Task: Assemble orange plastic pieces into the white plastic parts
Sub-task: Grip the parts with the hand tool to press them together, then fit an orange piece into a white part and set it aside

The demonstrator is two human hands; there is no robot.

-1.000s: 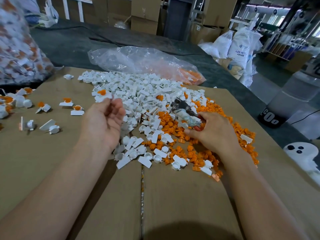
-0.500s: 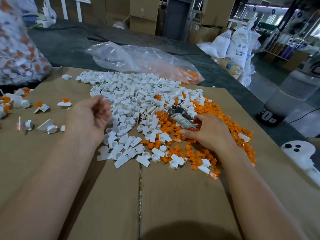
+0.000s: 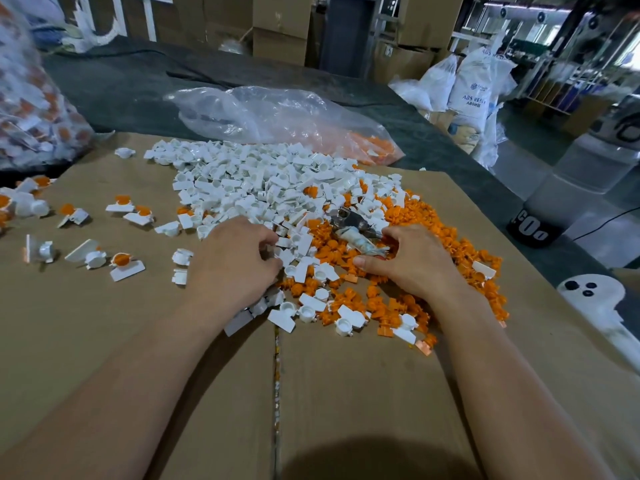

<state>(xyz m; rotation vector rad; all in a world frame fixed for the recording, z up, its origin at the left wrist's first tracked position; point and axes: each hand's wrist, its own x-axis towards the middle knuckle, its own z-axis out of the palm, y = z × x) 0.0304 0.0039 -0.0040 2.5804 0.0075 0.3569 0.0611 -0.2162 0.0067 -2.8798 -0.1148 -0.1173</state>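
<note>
Reaching hands: left hand (image 3: 235,263) curled among white parts (image 3: 242,181), right hand (image 3: 407,266) over orange pieces (image 3: 446,237), grips unclear.

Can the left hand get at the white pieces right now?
Most likely yes. The left hand sits at the edge of the white pieces, its fingers curled down among them, and nothing lies over the loose pile.

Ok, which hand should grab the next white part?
Left. The left hand has its fingertips among the white parts, while the right hand rests on the orange pieces and grips a wrapped metal tool.
</note>
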